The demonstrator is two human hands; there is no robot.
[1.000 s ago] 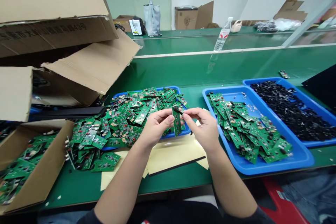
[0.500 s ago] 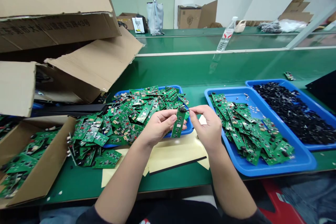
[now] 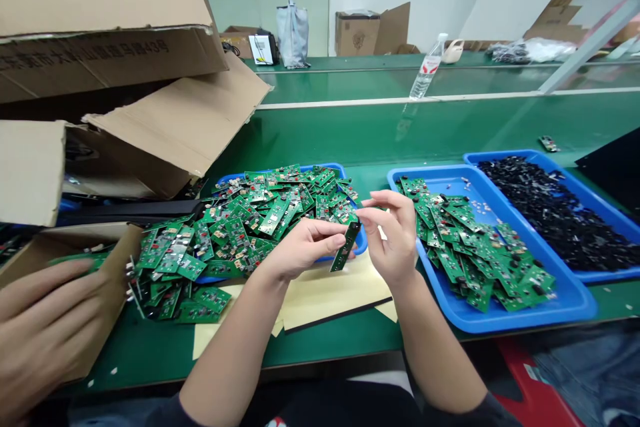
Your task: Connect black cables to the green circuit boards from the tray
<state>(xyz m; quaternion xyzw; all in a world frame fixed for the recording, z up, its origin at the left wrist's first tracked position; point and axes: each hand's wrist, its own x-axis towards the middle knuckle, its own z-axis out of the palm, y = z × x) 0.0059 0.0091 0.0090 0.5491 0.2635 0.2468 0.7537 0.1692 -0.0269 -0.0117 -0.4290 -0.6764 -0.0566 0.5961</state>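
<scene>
Fingers (image 3: pixel 330 230) of the left hand (image 3: pixel 300 250) clamp a narrow green circuit board (image 3: pixel 345 248) by its upper end, just over the rim of a heaped blue tray (image 3: pixel 363 243). Right hand (image 3: pixel 393 233) curls close beside it; whether its fingertips hold anything, cannot tell. Another person's hand (image 3: pixel 45 320) lies against a cardboard box (image 3: pixel 123 260) of boards at left, on the green tabletop (image 3: pixel 350 347)

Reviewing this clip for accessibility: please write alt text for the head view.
The left hand holds a tilted green circuit board, with the right hand beside its top end, above a blue tray heaped with boards. At lower left, a co-worker's hand rests by a cardboard box of boards.
</scene>
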